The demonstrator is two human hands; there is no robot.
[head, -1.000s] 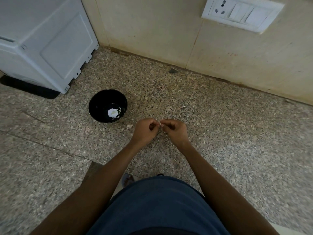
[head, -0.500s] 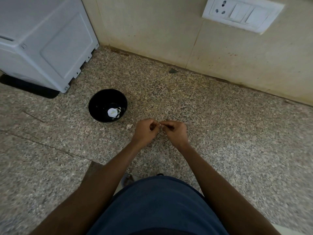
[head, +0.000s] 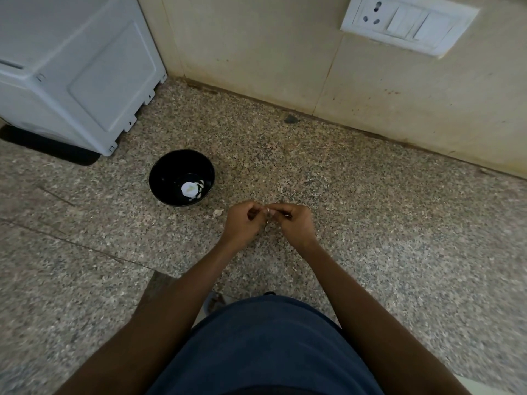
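My left hand (head: 242,223) and my right hand (head: 293,223) meet above the speckled stone counter (head: 370,223). Between their fingertips both pinch a small pale piece (head: 268,211), mostly hidden by the fingers; it may be a garlic clove. A black bowl (head: 159,178) stands to the left of my hands, with a white round sticker and a few pale cloves (head: 196,189) at its bottom. A small pale scrap (head: 218,212) lies on the counter between the bowl and my left hand.
A white appliance (head: 71,67) stands at the back left on a dark mat. The tiled wall (head: 256,52) runs along the back, with a white switch-and-socket plate (head: 407,22) at the upper right. A seam crosses the counter at the left.
Both hands stay together in almost the same spot; the fingers have shifted slightly on the small piece. The bowl has not moved.
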